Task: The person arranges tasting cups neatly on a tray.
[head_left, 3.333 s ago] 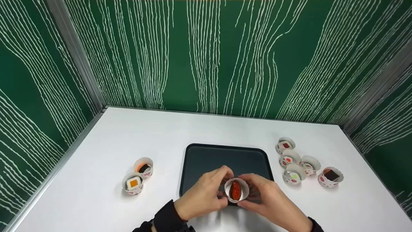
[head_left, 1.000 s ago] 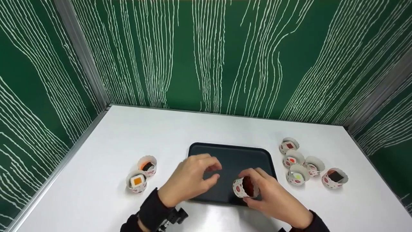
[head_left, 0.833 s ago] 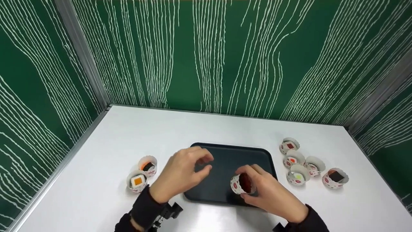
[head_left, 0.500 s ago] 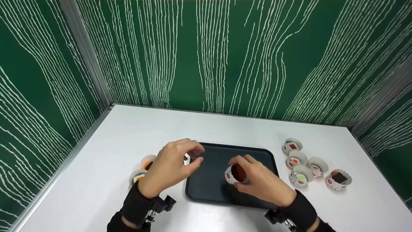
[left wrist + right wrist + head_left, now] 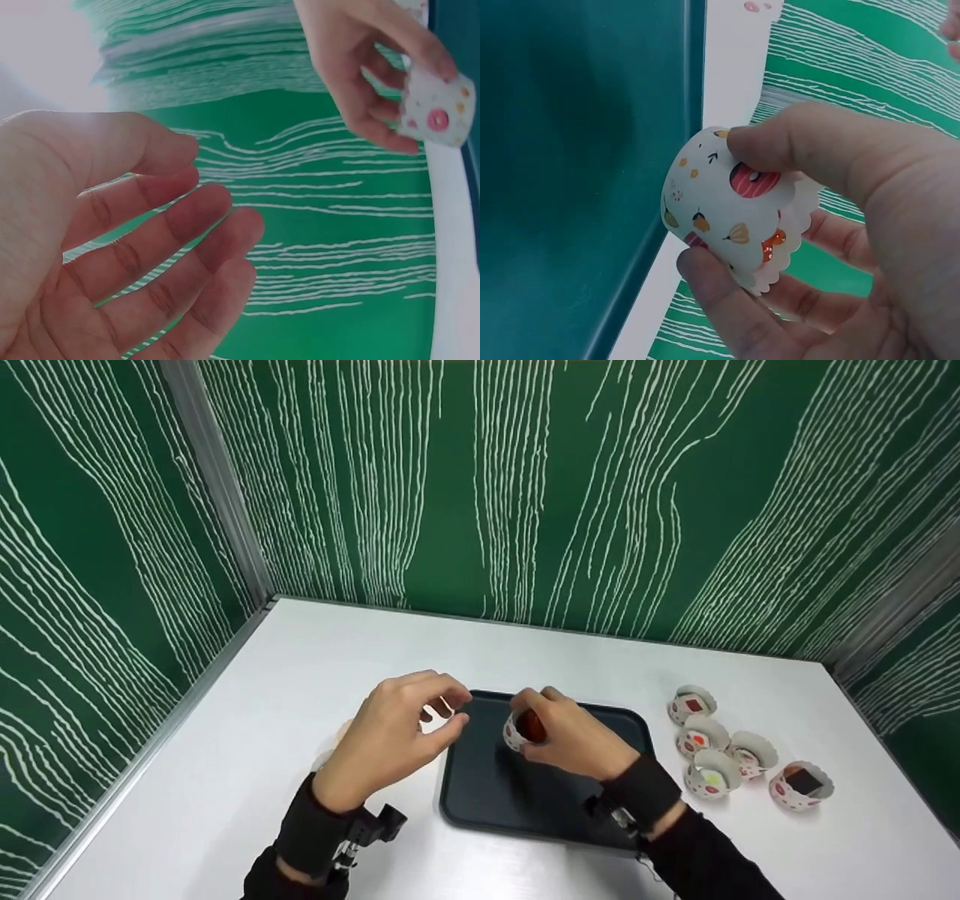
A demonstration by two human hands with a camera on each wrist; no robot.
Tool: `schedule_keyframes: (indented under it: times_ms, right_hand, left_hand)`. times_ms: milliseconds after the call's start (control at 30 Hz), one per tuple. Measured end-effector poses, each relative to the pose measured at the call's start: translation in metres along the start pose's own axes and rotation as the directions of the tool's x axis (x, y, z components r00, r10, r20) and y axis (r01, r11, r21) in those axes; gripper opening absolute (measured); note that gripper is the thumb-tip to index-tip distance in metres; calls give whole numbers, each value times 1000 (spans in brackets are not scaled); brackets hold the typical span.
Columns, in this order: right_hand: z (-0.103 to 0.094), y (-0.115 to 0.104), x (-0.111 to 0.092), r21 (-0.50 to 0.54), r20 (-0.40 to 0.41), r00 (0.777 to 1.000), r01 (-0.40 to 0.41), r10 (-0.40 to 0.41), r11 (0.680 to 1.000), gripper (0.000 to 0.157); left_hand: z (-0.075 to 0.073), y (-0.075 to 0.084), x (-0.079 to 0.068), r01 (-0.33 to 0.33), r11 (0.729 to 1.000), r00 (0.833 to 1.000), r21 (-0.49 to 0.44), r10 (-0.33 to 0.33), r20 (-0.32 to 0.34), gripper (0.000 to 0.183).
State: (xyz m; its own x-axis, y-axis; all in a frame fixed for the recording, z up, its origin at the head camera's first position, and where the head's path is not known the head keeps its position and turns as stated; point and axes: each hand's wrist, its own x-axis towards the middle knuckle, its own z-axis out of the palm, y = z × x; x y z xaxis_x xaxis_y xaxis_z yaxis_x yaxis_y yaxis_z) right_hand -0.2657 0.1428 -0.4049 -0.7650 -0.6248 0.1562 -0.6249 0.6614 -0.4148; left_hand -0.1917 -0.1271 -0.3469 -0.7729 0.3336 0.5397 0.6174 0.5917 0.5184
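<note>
My right hand (image 5: 577,736) grips a paper baking cup (image 5: 514,733) over the left part of the dark tray (image 5: 487,806). In the right wrist view the cup (image 5: 705,191) is tilted, its scalloped rim toward my palm, with thumb and fingers round its donut-patterned wall. Something red-orange (image 5: 776,244) shows inside it; earlier it shows as a red-topped sushi piece. My left hand (image 5: 390,735) hovers left of the tray, holding nothing, fingers loosely curved and apart. Behind it, two more cups are almost wholly hidden.
On the right of the white table (image 5: 360,641) stand several baking cups with small sushi-like pieces, among them one with a dark-topped piece (image 5: 804,781) and one with a yellow-green spot (image 5: 712,778). A green wall with white lines (image 5: 465,495) rises behind.
Both hands were on the cup at first. My left hand let go and moved up and left. The right carried the cup, tilting it, up and left over the tray.
</note>
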Motion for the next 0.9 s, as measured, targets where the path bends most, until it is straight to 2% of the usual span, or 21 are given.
schedule_keyframes:
  times_ms: [300,600,700,733,900]
  right_hand:
    - [12,0,41,14,8,1000,-3,2,1000,48]
    - [30,4,72,-10,11,999,-41,41,999,50]
    - [37,11,80,-3,-6,999,-38,38,999,47]
    - [49,27,87,1,-22,1000,-7,7,1000,47]
    - [56,31,93,-11,-27,1000,-6,5,1000,46]
  left_hand:
    - [-7,-1,0,5,1000,1000,8,-5,-7,12]
    - [-9,-3,1,0,1000,1000,10,0,-10,11]
    - [-9,-3,1,-4,1000,1000,19,4,-14,10]
    - [-10,-3,1,-2,1000,1000,21,3,-14,10]
    - [-10,-4,1,-3,1000,1000,9,3,-13,10]
